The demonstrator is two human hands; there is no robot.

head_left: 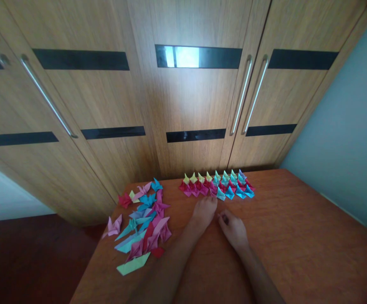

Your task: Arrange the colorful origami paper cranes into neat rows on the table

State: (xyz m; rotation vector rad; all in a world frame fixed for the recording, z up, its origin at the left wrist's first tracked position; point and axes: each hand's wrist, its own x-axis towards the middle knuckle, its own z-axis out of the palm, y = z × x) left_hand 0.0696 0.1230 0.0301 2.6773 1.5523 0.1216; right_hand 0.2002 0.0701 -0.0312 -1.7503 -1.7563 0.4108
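Observation:
Folded paper cranes (201, 190) in yellow, green, red, pink and blue stand in neat rows along the table's back edge. At the front row, my left hand (205, 211) has its fingers closed at a magenta paper crane (213, 189); the fingertips are partly hidden behind the hand. My right hand (233, 229) rests just in front of the rows, to the right of the left one. Its fingers are curled in, and nothing shows between them.
Left of my arms lies a loose pile of paper cranes (152, 223) in mixed colours, with a pale green one (133, 264) nearest me. The brown wooden table (297, 245) backs onto a wardrobe (190, 156) with long metal handles. A pale wall (344, 147) stands at the right.

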